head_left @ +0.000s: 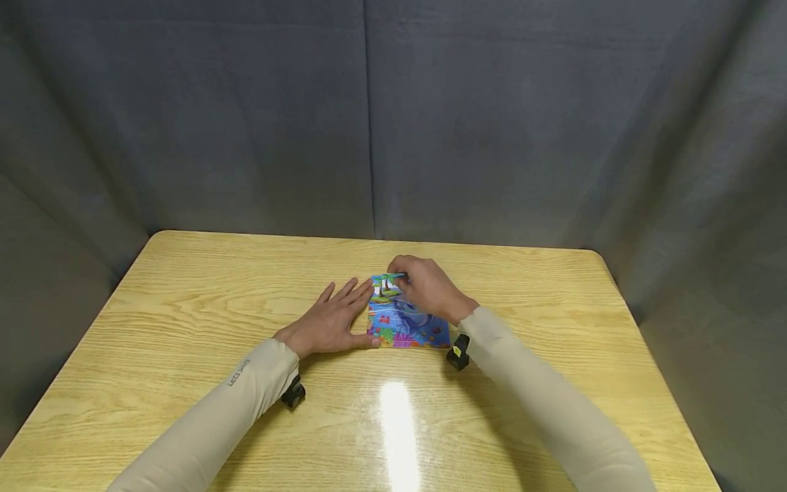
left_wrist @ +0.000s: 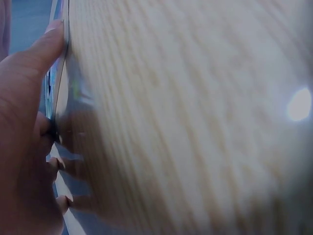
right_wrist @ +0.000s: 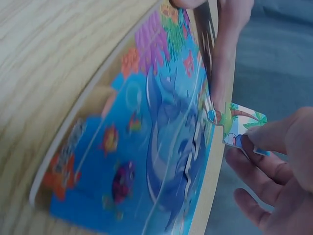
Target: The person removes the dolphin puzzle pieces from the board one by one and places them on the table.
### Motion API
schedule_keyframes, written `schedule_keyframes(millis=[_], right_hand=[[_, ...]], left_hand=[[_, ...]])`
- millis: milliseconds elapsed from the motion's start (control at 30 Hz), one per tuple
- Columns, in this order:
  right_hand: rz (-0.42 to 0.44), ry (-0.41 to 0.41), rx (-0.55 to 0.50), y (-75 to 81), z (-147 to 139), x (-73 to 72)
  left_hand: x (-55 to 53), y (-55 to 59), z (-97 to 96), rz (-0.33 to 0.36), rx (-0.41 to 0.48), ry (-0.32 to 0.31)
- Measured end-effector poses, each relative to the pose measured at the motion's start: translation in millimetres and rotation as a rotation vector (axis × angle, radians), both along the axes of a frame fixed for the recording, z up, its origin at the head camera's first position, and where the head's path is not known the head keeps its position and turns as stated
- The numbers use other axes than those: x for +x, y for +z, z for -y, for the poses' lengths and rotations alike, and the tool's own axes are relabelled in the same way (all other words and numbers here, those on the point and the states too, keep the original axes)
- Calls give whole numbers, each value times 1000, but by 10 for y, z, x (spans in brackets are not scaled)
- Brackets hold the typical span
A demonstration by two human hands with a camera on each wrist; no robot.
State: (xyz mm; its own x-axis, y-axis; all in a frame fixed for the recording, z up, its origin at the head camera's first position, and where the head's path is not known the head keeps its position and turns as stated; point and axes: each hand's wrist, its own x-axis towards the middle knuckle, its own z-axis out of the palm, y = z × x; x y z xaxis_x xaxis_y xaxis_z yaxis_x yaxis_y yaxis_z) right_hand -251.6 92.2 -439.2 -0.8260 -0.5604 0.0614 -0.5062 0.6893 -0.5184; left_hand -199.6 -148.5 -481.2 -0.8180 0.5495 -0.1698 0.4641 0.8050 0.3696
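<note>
A jigsaw puzzle [head_left: 424,336] with a bright sea scene lies flat on the table. Between thumb and fingers, my right hand [head_left: 430,285] pinches a puzzle piece [right_wrist: 234,122] printed with a palm tree, at the puzzle's far side. The right wrist view shows that piece tilted up from the picture of a dolphin [right_wrist: 155,132], fish and coral. My left hand [head_left: 332,324] lies with fingers spread along the puzzle's left edge, its thumb at the near left corner. In the left wrist view, the thumb [left_wrist: 46,49] rests at the puzzle's edge.
The light wood table [head_left: 215,294] extends around the puzzle on all sides, with a bright glare [head_left: 398,430] in front. Grey curtains [head_left: 258,123] hang behind it and at both sides. Small black cameras [head_left: 458,352] are worn at both wrists.
</note>
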Motion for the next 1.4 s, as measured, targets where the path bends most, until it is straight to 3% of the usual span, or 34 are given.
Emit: schedule_keyframes(millis=[767, 1400], right_hand=[[57, -141, -14, 14, -604, -88], [52, -189, 22, 2, -1131, -148]], left_hand=[[1, -1, -13, -9, -3, -5], [15, 2, 14, -14, 26, -21]])
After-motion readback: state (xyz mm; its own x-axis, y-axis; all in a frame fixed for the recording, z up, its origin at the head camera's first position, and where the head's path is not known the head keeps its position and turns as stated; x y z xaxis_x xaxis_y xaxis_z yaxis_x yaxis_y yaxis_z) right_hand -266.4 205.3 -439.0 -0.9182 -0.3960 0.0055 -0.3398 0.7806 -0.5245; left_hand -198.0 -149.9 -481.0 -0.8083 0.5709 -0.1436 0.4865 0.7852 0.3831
